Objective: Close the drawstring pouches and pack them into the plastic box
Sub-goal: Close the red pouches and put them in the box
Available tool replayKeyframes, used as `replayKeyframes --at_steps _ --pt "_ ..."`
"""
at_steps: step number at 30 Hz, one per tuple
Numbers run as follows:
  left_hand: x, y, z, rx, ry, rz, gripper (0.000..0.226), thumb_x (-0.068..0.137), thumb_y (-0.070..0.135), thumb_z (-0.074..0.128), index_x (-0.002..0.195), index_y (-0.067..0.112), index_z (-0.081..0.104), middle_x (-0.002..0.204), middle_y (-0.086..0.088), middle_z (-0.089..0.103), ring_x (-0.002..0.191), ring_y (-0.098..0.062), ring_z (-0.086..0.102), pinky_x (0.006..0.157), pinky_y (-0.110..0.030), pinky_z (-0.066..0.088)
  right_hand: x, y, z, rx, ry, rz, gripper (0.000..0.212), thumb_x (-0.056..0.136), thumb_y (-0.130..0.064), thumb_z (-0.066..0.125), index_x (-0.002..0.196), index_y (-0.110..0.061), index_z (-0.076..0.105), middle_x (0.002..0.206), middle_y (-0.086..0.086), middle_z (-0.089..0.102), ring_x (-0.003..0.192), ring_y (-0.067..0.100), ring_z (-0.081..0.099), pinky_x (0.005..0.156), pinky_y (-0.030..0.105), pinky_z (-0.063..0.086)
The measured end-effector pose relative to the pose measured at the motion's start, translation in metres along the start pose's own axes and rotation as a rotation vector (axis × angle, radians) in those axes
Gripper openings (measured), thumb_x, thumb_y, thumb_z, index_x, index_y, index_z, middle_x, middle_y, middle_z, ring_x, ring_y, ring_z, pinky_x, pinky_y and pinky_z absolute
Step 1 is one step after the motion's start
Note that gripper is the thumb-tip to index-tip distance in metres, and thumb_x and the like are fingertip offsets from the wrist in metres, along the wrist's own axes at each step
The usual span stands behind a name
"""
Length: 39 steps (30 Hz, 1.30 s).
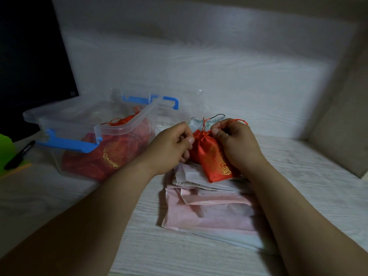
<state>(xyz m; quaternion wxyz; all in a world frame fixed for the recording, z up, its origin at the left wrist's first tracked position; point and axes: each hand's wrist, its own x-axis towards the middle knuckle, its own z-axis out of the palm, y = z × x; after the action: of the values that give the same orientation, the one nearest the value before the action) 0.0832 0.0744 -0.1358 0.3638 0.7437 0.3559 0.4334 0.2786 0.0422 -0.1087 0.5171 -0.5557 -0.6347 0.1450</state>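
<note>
A: Why are both hands at the neck of the red pouch [216, 163]?

B: The left hand [173, 148] pinches the cord on its side between thumb and forefinger, the other fingers curled under; the right hand [237, 144] pinches the opposite cord, and its loose end sticks out above the knuckles; I judge that pulling apart gathers the mouth, which looks puckered.

A: And where does the pouch rest?

B: Its bottom lies on the stack of pale flat pouches [209, 212] on the table [139, 246]; the plastic box [79, 124] stands open just to the left, with red pouches [111, 156] inside; so the way to it is short, I think.
</note>
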Motion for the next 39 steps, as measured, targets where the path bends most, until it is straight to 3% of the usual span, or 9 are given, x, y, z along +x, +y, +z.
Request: replayKeyframes --at_steps 5,9,13,15,19,23,28,32,39 --pt "0.001 -0.001 0.005 -0.064 0.027 -0.037 0.019 0.104 0.032 0.058 0.090 0.020 0.061 0.074 0.008 0.062 0.069 -0.009 0.055 0.071 -0.037 0.046 -0.003 -0.003 0.007 -0.038 0.039 -0.019 0.013 0.096 -0.014 0.069 0.087 -0.024 0.068 0.089 -0.008 0.072 0.091 0.014 0.068 0.094 0.037 0.052" --pt "-0.002 0.005 0.011 -0.229 -0.054 -0.098 0.021 0.106 0.031 0.058 0.103 0.016 0.072 0.098 0.005 0.076 0.095 -0.007 0.069 0.089 -0.028 0.052 -0.005 -0.008 0.009 0.004 0.063 -0.049 0.014 0.096 -0.012 0.067 0.087 -0.022 0.069 0.089 -0.009 0.071 0.091 0.011 0.069 0.093 0.034 0.052" --pt "0.002 0.002 0.012 -0.314 0.066 -0.125 0.017 0.105 0.017 0.058 0.091 0.011 0.066 0.079 -0.002 0.065 0.072 -0.009 0.062 0.069 -0.026 0.052 -0.002 -0.005 0.009 0.124 0.013 0.037 0.012 0.093 -0.030 0.070 0.088 -0.021 0.074 0.090 -0.002 0.077 0.090 0.016 0.072 0.092 0.043 0.056" --pt "0.003 0.003 0.011 -0.327 0.129 -0.139 0.020 0.106 0.017 0.056 0.087 0.015 0.063 0.076 -0.002 0.061 0.063 -0.008 0.059 0.056 -0.023 0.050 -0.003 -0.002 0.007 0.211 -0.117 0.152 0.033 0.088 -0.046 0.070 0.096 -0.015 0.080 0.093 0.006 0.080 0.093 0.025 0.075 0.092 0.050 0.057" --pt "0.007 -0.004 0.009 -0.266 0.230 -0.115 0.018 0.099 0.029 0.062 0.083 0.022 0.064 0.071 0.003 0.062 0.068 -0.015 0.054 0.067 -0.033 0.046 -0.004 0.003 0.007 0.326 -0.267 0.264 0.024 0.092 -0.025 0.072 0.098 -0.003 0.078 0.098 0.025 0.076 0.086 0.034 0.071 0.090 0.051 0.055" --pt "0.008 -0.002 0.008 -0.369 0.337 -0.147 0.018 0.099 0.029 0.063 0.087 0.016 0.065 0.079 -0.008 0.063 0.073 -0.019 0.056 0.066 -0.036 0.050 -0.005 -0.003 0.008 0.221 -0.183 0.290 0.034 0.081 -0.042 0.077 0.093 -0.010 0.079 0.093 0.028 0.075 0.076 0.029 0.064 0.082 0.058 0.056" --pt "0.008 0.000 0.006 -0.617 0.370 -0.246 0.027 0.108 0.029 0.049 0.095 0.013 0.066 0.071 -0.007 0.063 0.067 -0.023 0.060 0.066 -0.035 0.049 0.010 -0.047 0.001 0.322 -0.136 0.273 0.015 0.097 -0.015 0.068 0.102 -0.003 0.076 0.098 0.026 0.076 0.092 0.042 0.074 0.091 0.053 0.059" --pt "0.004 0.000 0.008 -0.506 0.356 -0.256 0.028 0.109 0.028 0.046 0.091 0.011 0.058 0.059 -0.004 0.057 0.045 -0.017 0.050 0.048 -0.026 0.038 0.029 -0.096 0.006 0.454 -0.127 0.251 0.017 0.101 -0.013 0.062 0.111 -0.005 0.073 0.091 0.010 0.078 0.073 0.019 0.075 0.055 0.026 0.058" --pt "0.003 0.009 0.002 -0.262 0.268 -0.239 0.043 0.107 0.033 0.042 0.087 0.000 0.062 0.050 -0.003 0.057 0.043 -0.010 0.052 0.050 -0.020 0.043 0.070 -0.160 0.073 0.605 -0.178 0.311 0.017 0.101 -0.020 0.062 0.115 -0.015 0.067 0.085 0.000 0.066 0.068 0.010 0.058 0.049 0.018 0.047"
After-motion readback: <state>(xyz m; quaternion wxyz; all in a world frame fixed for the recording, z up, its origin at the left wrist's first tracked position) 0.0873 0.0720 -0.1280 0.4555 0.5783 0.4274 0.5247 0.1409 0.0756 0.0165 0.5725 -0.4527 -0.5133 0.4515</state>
